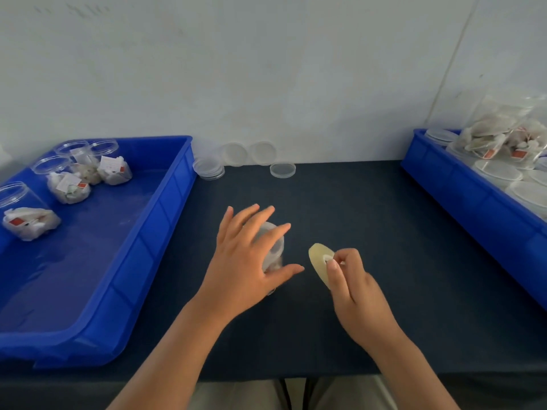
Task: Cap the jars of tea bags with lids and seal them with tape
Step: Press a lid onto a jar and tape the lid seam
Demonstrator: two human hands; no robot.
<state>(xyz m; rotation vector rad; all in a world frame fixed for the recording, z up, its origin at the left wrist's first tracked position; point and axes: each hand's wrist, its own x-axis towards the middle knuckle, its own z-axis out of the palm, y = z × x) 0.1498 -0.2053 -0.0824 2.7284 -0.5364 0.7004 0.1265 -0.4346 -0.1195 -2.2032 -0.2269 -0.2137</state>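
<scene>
L grip (245,261) over tea-bag jar (274,247), R grip (355,288) w/ tape (317,261)

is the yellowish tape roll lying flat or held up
Held up: the right hand pinches the yellowish roll of tape at its core, tilted on edge. Whether it touches the dark table cannot be told.

Blue trays (165,220) (444,184): two, at 9 and 3 o'clock. Open jars (26,208) (66,182) (84,164) (114,165): four, all in the 9 o'clock tray. Jar at centre (273,247) of the worktop (370,208): one. Tape roll (318,261): one. At 12 o'clock, single lids (233,153) (262,152) (282,170): three. Lid stack (208,168): one, its count unclear.
</scene>
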